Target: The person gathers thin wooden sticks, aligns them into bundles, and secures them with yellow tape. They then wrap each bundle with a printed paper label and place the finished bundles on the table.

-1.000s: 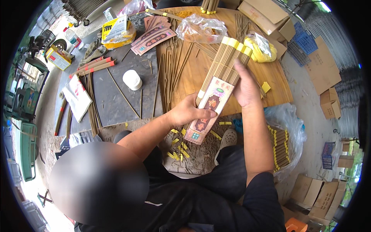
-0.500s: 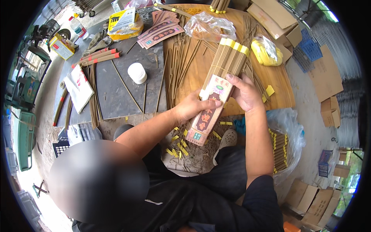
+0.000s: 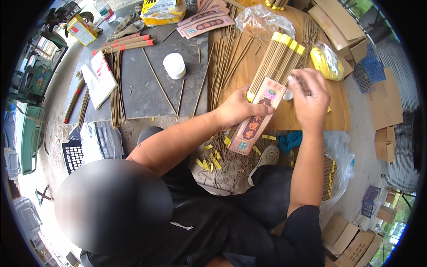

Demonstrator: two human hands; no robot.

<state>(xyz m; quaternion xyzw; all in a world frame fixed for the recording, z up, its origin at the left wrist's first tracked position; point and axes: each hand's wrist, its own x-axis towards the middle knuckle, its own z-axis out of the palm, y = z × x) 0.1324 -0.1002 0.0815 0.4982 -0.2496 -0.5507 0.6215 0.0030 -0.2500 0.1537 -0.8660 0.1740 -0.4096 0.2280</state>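
My left hand (image 3: 238, 109) grips a long pink paper sleeve (image 3: 257, 119) with a bundle of brown incense sticks (image 3: 276, 62) in it; the sticks' yellow-banded ends stick out of the top. My right hand (image 3: 309, 97) is at the sleeve's upper edge, fingers curled and pinching near the sticks where they enter the sleeve. Both hands are above the wooden board (image 3: 311, 120).
Loose incense sticks (image 3: 222, 66) lie across the board and the grey slab (image 3: 142, 84). A white round tub (image 3: 174, 66), flat pink sleeves (image 3: 204, 24), a yellow packet (image 3: 327, 62), a clear plastic bag (image 3: 262, 20) and cardboard boxes (image 3: 338, 26) surround them. Yellow paper scraps (image 3: 209, 158) litter the ground.
The sleeve with its sticks has tilted and shifted slightly. My right hand moved from the side of the bundle to the sleeve's top edge, fingers now curled there.
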